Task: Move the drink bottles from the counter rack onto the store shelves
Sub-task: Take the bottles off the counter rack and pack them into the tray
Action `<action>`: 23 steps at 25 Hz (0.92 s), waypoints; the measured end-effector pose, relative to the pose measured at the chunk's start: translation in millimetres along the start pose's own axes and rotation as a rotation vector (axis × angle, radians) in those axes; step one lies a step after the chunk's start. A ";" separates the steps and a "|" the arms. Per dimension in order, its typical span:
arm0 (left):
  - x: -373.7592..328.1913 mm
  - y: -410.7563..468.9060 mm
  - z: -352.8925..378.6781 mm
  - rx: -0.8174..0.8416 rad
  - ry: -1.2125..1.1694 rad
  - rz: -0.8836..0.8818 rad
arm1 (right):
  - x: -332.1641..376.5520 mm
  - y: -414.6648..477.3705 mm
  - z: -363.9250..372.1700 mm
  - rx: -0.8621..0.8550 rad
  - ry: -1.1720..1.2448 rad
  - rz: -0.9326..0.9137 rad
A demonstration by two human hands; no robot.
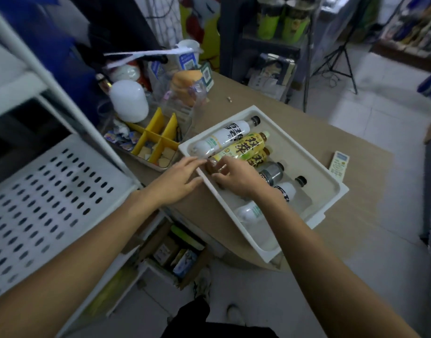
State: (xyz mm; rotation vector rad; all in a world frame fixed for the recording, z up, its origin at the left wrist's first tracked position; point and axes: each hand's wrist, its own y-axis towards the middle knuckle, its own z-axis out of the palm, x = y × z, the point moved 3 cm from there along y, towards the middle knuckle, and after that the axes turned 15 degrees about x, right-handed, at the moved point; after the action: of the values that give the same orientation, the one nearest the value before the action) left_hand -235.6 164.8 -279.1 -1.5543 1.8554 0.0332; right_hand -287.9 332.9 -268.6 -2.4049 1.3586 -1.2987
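Note:
A white rack tray lies on the brown counter with several drink bottles lying in it. At the far end are a white bottle and a yellow tea bottle, with a second tea bottle beside them. A grey bottle and two white bottles lie nearer. My right hand is inside the tray, fingers and thumb curled round the second tea bottle's brown base. My left hand hovers at the tray's left rim, fingers straight, tips by that base. A white perforated shelf stands left.
A yellow divider box and a white round lamp crowd the counter left of the tray. A remote lies to its right. Open cardboard boxes sit under the counter. A tripod stands on the floor behind.

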 end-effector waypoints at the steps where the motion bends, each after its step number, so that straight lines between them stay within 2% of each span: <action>1: -2.8 -14.7 1.3 -0.001 -0.017 -0.047 | 7.4 -5.7 2.7 0.047 -0.069 -0.049; 8: -25.1 -126.0 -8.9 -0.030 -0.068 -0.359 | 62.2 -34.0 23.6 0.170 -0.365 -0.270; 13: -40.9 -225.5 -36.7 -0.039 -0.295 -0.421 | 142.7 -47.0 34.5 0.199 -0.477 -0.529; 23: -21.4 -396.4 -95.7 -0.388 -0.187 -0.657 | 329.1 -82.1 58.8 0.238 -0.573 -0.895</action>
State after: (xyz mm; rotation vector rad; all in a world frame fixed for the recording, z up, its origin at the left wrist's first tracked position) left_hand 63.3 30.6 -35.4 -2.2772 1.1675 0.2391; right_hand -111.8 121.2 -62.0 -2.9326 -0.0454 -0.6579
